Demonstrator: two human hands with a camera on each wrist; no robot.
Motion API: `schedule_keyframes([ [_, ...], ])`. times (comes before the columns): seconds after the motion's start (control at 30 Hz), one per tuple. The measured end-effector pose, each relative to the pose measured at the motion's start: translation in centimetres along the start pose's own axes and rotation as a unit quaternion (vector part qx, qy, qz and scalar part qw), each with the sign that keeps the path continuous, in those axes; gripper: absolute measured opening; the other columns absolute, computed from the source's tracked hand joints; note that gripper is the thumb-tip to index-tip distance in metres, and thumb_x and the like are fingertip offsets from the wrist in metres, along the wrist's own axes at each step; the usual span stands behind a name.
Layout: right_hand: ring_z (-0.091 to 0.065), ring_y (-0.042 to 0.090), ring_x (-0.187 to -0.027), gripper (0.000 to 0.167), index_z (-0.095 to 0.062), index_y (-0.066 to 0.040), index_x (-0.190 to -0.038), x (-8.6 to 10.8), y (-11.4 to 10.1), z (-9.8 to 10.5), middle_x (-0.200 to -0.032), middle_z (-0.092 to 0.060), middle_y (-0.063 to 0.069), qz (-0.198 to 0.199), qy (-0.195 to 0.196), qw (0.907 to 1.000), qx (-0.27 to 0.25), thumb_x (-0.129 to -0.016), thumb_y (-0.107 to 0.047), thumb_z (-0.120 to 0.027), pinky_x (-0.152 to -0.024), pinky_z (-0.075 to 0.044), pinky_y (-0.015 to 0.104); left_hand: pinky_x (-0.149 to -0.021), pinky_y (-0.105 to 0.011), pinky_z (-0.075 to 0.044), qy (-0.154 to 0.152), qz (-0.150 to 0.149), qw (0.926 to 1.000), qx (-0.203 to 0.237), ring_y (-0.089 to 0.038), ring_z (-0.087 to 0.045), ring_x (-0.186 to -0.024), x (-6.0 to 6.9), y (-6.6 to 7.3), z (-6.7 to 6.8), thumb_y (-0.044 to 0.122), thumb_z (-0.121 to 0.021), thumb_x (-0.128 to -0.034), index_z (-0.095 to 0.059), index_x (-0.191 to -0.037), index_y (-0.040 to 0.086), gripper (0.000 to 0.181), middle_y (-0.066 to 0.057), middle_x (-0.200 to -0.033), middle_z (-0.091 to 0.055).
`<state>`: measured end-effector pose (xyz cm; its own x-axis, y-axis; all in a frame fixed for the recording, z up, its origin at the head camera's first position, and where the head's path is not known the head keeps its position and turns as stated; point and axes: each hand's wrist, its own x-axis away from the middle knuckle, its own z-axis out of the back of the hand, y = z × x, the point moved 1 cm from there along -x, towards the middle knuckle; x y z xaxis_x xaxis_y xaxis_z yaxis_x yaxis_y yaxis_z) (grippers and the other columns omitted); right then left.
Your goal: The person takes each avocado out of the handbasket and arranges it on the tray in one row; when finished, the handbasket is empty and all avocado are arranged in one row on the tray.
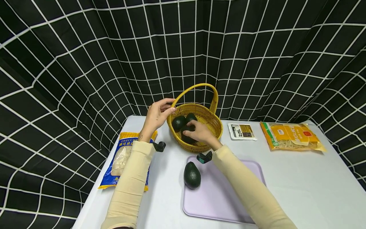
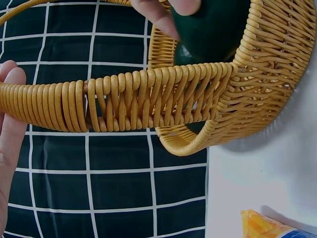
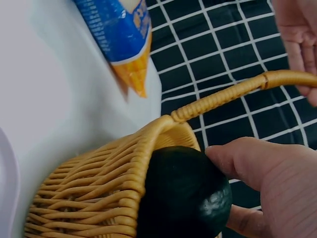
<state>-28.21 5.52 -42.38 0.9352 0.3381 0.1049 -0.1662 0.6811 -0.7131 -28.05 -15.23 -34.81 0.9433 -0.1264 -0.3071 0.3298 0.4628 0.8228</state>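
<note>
A yellow wicker basket (image 1: 211, 119) with a tall handle stands at the back of the table. My left hand (image 1: 158, 115) pinches the left side of its handle (image 2: 44, 106) between thumb and fingers. Inside the basket my right hand (image 1: 201, 132) grips a dark green avocado (image 3: 185, 193), thumb and fingers around it. Two more avocados (image 1: 178, 122) (image 1: 191, 117) lie behind it in the basket. Another avocado (image 1: 192, 175) rests on the left part of a lilac tray (image 1: 217, 203), in front of the basket.
A blue and yellow pasta bag (image 1: 123, 159) lies at the left, partly under the left forearm. Right of the basket are a small white packet (image 1: 242, 131) and an orange noodle bag (image 1: 291, 136). A black gridded cloth (image 1: 200, 47) hangs behind the table.
</note>
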Motion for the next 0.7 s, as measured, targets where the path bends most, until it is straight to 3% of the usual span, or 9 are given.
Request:
schedule_keyframes([
  [0.2, -0.055, 0.036, -0.130, 0.055, -0.057, -0.011, -0.139, 0.9, -0.5, 0.8, -0.146, -0.055, 0.018, 0.010, 0.008, 0.9999, -0.011, -0.094, -0.039, -0.068, -0.105, -0.049, 0.052, -0.084, -0.036, -0.060, -0.002, 0.001, 1.0000, -0.001, -0.021, -0.074, -0.095, 0.1, 0.0, 0.0, 0.017, -0.069, -0.0972, -0.067, -0.132, 0.017, 0.035, -0.008, -0.108, -0.077],
  [0.5, -0.051, 0.039, -0.134, 0.056, -0.056, -0.015, -0.141, 2.7, -0.6, 1.7, -0.150, -0.052, 0.016, 0.005, 0.017, 0.9993, -0.033, -0.093, -0.044, -0.067, -0.106, -0.047, 0.057, -0.084, -0.036, -0.060, -0.004, 0.001, 1.0000, 0.002, -0.021, -0.074, -0.097, 0.2, 0.1, 0.1, 0.018, -0.070, -0.0972, -0.067, -0.132, 0.016, 0.035, -0.009, -0.108, -0.077],
  [0.7, -0.055, 0.037, -0.128, 0.056, -0.057, -0.019, -0.140, 3.7, -0.4, 1.8, -0.151, -0.051, 0.014, -0.004, 0.023, 0.9980, -0.058, -0.092, -0.045, -0.067, -0.100, -0.051, 0.055, -0.084, -0.037, -0.060, -0.002, 0.002, 1.0000, 0.003, -0.022, -0.073, -0.098, 0.2, 0.0, 0.1, 0.017, -0.069, -0.0974, -0.067, -0.132, 0.017, 0.035, -0.009, -0.108, -0.077],
])
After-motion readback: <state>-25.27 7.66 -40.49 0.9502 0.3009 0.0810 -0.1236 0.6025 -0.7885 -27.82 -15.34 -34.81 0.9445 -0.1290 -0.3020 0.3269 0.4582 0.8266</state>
